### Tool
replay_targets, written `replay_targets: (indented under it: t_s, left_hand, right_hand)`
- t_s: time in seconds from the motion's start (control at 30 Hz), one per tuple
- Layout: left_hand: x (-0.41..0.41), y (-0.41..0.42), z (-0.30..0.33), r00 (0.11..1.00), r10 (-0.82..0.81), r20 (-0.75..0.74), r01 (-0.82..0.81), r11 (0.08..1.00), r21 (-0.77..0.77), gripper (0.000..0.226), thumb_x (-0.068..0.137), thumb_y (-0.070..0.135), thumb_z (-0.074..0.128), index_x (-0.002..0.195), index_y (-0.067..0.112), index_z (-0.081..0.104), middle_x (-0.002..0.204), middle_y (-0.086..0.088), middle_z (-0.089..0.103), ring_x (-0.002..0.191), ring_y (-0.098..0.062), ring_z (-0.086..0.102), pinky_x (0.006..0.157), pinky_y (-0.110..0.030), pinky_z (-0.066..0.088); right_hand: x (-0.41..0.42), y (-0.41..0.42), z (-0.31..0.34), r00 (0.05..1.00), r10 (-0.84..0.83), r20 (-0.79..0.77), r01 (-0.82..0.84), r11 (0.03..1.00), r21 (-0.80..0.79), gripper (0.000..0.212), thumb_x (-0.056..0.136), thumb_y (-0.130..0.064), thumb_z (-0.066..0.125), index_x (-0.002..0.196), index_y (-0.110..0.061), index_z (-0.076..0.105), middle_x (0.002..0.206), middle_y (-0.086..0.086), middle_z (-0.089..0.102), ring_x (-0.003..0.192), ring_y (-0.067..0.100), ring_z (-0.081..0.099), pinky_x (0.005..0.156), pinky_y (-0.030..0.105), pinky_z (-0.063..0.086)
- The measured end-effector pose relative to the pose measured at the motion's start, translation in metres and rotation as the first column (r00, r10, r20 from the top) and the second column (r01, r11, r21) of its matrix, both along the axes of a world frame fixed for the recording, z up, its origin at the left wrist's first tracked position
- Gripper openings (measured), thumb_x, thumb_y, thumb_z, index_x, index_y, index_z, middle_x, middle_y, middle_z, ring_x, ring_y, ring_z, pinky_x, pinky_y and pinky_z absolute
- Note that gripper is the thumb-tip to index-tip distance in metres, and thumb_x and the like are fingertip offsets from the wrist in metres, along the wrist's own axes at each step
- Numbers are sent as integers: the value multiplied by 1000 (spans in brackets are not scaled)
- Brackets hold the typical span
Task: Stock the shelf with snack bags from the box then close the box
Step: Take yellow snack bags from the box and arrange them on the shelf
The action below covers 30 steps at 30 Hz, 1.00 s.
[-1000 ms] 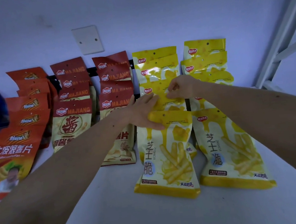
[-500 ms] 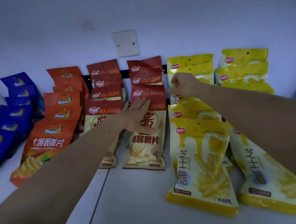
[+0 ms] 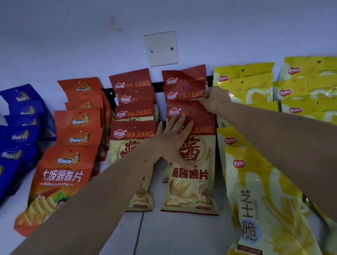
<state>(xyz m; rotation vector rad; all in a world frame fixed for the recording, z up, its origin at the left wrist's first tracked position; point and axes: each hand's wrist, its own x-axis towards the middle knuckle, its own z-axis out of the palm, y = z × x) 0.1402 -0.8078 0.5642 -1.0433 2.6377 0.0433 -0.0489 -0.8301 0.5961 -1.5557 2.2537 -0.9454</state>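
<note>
Fingers (image 3: 203,101) of the right hand (image 3: 215,100) pinch a red Majiang bag (image 3: 185,94); left hand (image 3: 175,141) lies flat, steadying the front bag (image 3: 191,176); best keep rows overlapped evenly

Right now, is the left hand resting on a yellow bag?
No, the left hand lies flat with straight fingers on a red Majiang bag, beside the yellow bags.

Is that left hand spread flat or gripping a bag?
Spread flat. The left hand lies with straight, splayed fingers pressing on the front red-topped bag, not curled around it.
</note>
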Motion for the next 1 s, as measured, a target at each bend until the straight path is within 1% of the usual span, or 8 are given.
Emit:
replay_targets:
  t_s: [0.23, 0.37, 0.43, 0.5, 0.67, 0.77, 0.9, 1.0]
  left_hand:
    - [-1, -1, 0, 999, 0, 46, 2, 1000, -31, 133, 64, 82, 60, 149, 24, -25, 153, -5, -38, 141, -28, -32, 111, -56, -17]
    - [-2, 0, 1, 998, 14, 63, -12, 999, -35, 134, 64, 82, 60, 149, 22, -25, 152, -5, -38, 141, -27, -32, 111, -57, -17]
    - [-1, 1, 1, 997, 25, 68, -22, 999, -35, 135, 63, 82, 60, 149, 22, -25, 152, -5, -38, 141, -26, -32, 112, -57, -17]
    - [-1, 1, 1, 996, 42, 76, -40, 999, -25, 135, 63, 82, 60, 149, 22, -25, 152, -4, -39, 141, -26, -33, 113, -57, -17]
    - [-1, 4, 5, 993, 67, 96, -67, 998, -6, 136, 63, 81, 62, 148, 22, -27, 151, -3, -40, 141, -25, -34, 114, -57, -16]
    - [0, 6, 6, 993, 76, 87, -77, 997, 4, 136, 63, 81, 62, 148, 22, -27, 151, -2, -41, 141, -24, -34, 114, -56, -17]
    - [4, 6, 6, 996, 73, 44, -74, 997, 11, 137, 62, 83, 60, 148, 23, -27, 152, 0, -40, 141, -22, -34, 112, -55, -17]
    - [12, 9, 11, 997, 67, 29, -67, 998, 12, 135, 65, 80, 61, 148, 21, -27, 152, 0, -39, 141, -20, -34, 115, -56, -15]
  right_hand:
    - [-3, 1, 0, 998, -52, 18, 52, 999, -12, 25, 88, -20, 63, 103, -2, 70, 108, 16, 68, 103, 31, 63, 87, 36, 52]
    - [-4, 4, 4, 996, -82, 16, 82, 997, -7, 22, 85, -22, 66, 96, -3, 69, 103, 16, 68, 100, 30, 64, 79, 33, 51]
    - [-2, 6, 5, 997, -74, -4, 74, 997, -8, 21, 84, -21, 68, 93, -3, 68, 103, 16, 67, 100, 31, 63, 80, 35, 52]
    - [-1, 8, 5, 999, -52, -14, 52, 999, -1, 23, 82, -22, 70, 96, -2, 68, 105, 15, 67, 101, 30, 63, 84, 36, 53]
    - [1, 16, 9, 1000, 1, -9, -1, 1000, 14, 29, 82, -26, 73, 103, -6, 69, 108, 11, 68, 103, 25, 63, 83, 30, 49]
    - [2, 21, 13, 1000, 12, -29, -12, 1000, 20, 32, 79, -27, 75, 102, -6, 67, 106, 9, 67, 102, 24, 62, 82, 30, 49]
    - [3, 28, 16, 996, 37, -84, -38, 999, -13, 40, 76, -25, 76, 108, -9, 57, 108, 8, 63, 102, 24, 60, 82, 34, 50]
    - [8, 31, 21, 981, 28, -191, -43, 996, -72, 47, 75, -29, 73, 114, -9, 54, 117, 12, 57, 107, 28, 56, 83, 35, 47]
